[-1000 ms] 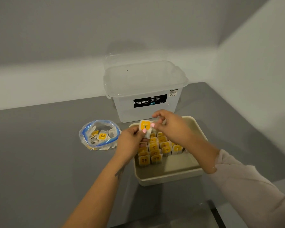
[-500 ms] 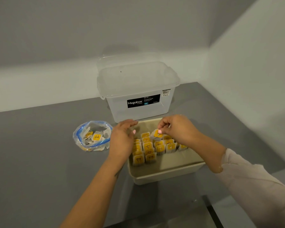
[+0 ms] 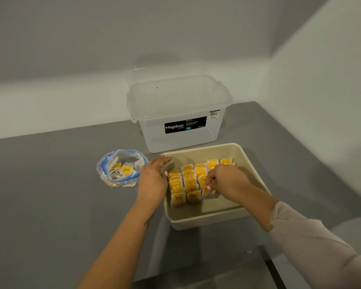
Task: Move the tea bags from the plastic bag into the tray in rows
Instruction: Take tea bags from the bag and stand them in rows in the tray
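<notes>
Grey countertop set in a corner of pale walls, with a clear lidded storage box at the back. Just in front of it, a beige tray holding yellow-labelled tea bags standing in rows. Left of the tray, well apart, the plastic bag, lying open with several bags left inside.

Right hand: fingertips curled and pinching one tea bag at the near end of the third row, lowered almost to the tray floor. Left hand: relaxed, fingers loosely bent, holding nothing, hovering at the tray's left rim beside the first row.

To seat this one well, probably: keep it upright, label facing forward like its neighbours, press it snug against the bag behind, then let go gently so nothing tips. Steadying the adjacent row with the free hand would likely help. Roughly two-thirds through, judging by what remains bagged.
</notes>
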`<state>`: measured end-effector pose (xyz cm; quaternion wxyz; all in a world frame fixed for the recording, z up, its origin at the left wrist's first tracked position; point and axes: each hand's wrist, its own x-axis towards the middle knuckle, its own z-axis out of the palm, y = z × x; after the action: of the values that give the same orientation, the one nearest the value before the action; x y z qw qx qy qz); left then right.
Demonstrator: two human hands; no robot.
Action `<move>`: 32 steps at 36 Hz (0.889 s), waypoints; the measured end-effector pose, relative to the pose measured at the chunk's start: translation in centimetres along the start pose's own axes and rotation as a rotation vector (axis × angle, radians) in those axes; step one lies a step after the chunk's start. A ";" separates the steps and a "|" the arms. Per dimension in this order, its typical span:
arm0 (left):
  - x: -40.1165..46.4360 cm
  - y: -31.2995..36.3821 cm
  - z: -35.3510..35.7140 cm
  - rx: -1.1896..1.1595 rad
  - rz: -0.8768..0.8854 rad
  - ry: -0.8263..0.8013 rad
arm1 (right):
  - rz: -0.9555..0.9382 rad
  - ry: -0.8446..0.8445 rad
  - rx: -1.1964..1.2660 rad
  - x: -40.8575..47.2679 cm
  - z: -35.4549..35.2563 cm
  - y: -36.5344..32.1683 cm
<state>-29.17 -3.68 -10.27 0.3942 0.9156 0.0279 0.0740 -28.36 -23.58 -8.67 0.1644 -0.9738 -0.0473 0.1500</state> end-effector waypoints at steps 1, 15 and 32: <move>-0.1 0.0 0.0 0.001 0.001 0.000 | -0.001 0.003 -0.004 0.0 0.1 -0.1; -0.5 -0.2 -0.2 -0.028 -0.024 -0.004 | -0.005 0.008 -0.105 0.5 0.8 -0.3; -0.8 0.3 -0.7 -0.035 -0.011 -0.002 | 0.007 -0.012 -0.097 0.6 0.7 -0.2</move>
<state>-30.08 -3.48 -9.66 0.4106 0.9085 0.0313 0.0712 -28.02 -23.08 -9.38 0.1162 -0.9798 -0.0523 0.1540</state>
